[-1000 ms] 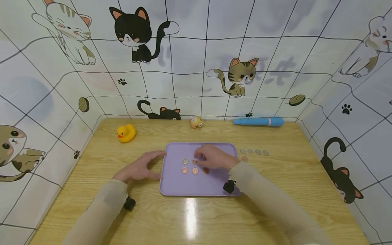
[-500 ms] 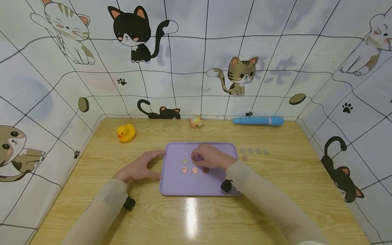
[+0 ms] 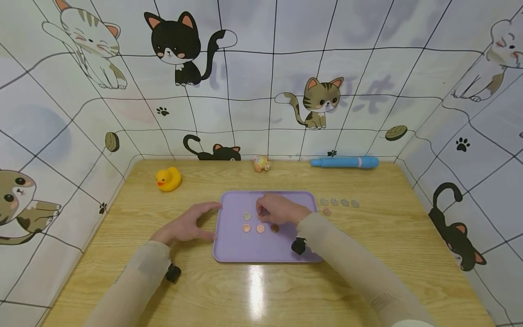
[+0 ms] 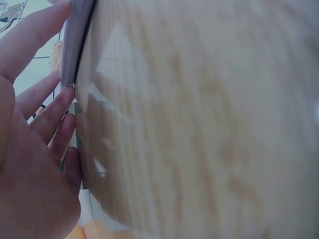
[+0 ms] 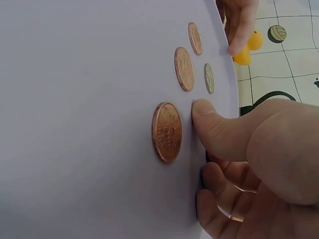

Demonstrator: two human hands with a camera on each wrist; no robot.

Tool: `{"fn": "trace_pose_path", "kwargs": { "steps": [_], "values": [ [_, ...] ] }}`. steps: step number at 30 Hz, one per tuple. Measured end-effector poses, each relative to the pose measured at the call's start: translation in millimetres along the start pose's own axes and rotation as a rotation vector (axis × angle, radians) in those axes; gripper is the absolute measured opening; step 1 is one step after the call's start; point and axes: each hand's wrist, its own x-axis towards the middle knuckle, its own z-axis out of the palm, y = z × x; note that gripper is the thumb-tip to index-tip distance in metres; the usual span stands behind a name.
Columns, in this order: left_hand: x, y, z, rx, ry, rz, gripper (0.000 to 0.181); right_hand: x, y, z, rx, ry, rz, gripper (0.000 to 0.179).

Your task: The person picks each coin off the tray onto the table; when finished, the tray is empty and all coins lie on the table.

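Note:
My left hand (image 3: 185,223) lies at the left edge of the light purple tray (image 3: 237,250), thumb and fingers spread, fingertips touching its rim. In the left wrist view the same hand (image 4: 40,134) has fairly straight fingers against the tray's side. Over the middle of the tray, my right hand (image 3: 279,209) has curled fingers and pinches a copper coin (image 3: 259,217), mostly covered by the fingertips. Around it lie a silver coin (image 3: 247,216) and copper coins (image 3: 246,228), (image 3: 260,229). Another copper coin (image 5: 167,132) is close by the thumb in the right wrist view.
Several silver coins (image 3: 345,202) line up right of the tray, with a copper coin (image 3: 326,211) below them. A yellow rubber duck (image 3: 168,179), a small figurine (image 3: 262,163) and a blue marker-like stick (image 3: 345,162) stand along the back, before a cat-print wall sheet.
My right hand has shifted slightly left and its fingertips have closed over the upper-row copper coin, which showed more fully before. The left hand has stayed at the tray's edge.

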Motion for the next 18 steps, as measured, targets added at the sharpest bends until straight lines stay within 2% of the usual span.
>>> {"fn": "trace_pose_path", "kwargs": {
  "steps": [8, 18],
  "values": [
    [-0.5, 3.7, 0.0, -0.007, -0.004, 0.005, 0.092, 0.6, -7.0, -3.9, -0.030, -0.052, 0.045, 0.013],
    [-0.5, 1.2, 0.3, 0.001, 0.002, -0.007, 0.092, 1.3, -3.6, -2.4, 0.053, -0.013, 0.063, 0.015]
  ]
}}
